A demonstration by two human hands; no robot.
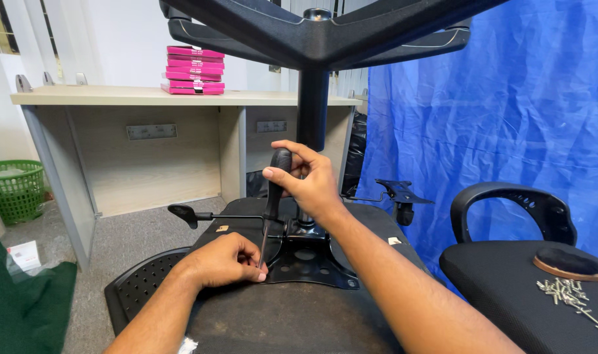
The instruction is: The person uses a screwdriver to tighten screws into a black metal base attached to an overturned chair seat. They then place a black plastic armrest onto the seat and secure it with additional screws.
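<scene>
On the upturned chair seat [259, 321], the right hand [307, 182] is closed around the black handle of a screwdriver [272, 196], which stands nearly upright, its long axis running down and slightly left to the metal plate [312, 262]. The left hand [223, 262] sits directly below, fingers pinched shut at the tip, apparently steadying a screw too small to make out. The chair's star-shaped base [318, 33] rises just behind. Loose screws [567, 295] lie well apart on another chair [508, 275] at right.
</scene>
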